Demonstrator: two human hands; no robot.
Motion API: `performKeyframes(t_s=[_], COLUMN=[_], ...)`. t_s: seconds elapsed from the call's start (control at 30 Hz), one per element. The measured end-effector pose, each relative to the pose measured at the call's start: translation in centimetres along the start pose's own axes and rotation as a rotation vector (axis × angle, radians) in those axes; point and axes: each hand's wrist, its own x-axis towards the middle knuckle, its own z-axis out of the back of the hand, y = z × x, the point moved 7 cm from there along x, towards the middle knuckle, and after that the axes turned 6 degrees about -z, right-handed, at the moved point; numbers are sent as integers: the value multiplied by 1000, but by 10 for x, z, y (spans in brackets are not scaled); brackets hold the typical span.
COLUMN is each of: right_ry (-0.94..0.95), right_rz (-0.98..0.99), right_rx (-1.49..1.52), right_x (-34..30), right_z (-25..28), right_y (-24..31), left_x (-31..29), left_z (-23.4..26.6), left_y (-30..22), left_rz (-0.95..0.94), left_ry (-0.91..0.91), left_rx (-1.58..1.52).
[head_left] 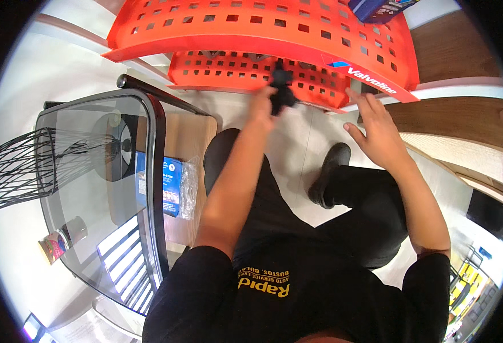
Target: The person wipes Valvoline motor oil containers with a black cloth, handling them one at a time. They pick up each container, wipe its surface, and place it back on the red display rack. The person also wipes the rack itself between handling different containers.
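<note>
My left hand [262,110] is closed on a small black object [283,91] with a knobbly outline and a narrow top; motion blur hides its exact kind. It is held in front of the lower red perforated shelf [205,72], overlapping it in view. To the right, my right hand [377,131] has its fingers apart and holds nothing. Its fingertips are by the right end of that shelf; I cannot tell whether they touch it. Above both hands spans the upper red perforated shelf [217,30], with a dark blue box [377,9] at its far right.
At left stands a glass-topped table [85,188] with a black rim, bearing a black wire stand [20,166] and a small cup-like container [57,247]. A blue packet [170,186] lies on a lower wooden surface. Brown wooden panels [463,123] flank the right side.
</note>
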Motion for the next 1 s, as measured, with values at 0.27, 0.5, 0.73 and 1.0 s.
performKeyframes(t_s=[0.27, 0.5, 0.73, 1.0], right_ry=[418, 450, 466, 470], right_rz=[121, 94, 143, 96], right_rx=[199, 206, 198, 186], right_x=[-25, -42, -41, -39], right_z=[-19, -26, -28, -33], right_y=[16, 10, 8, -5], left_x=[102, 188, 227, 145], left_z=[152, 194, 236, 114], left_y=[-134, -163, -127, -37], left_rz=[-467, -159, -99, -266], left_ry=[-1021, -831, -645, -728], left_rx=[439, 1341, 1502, 921])
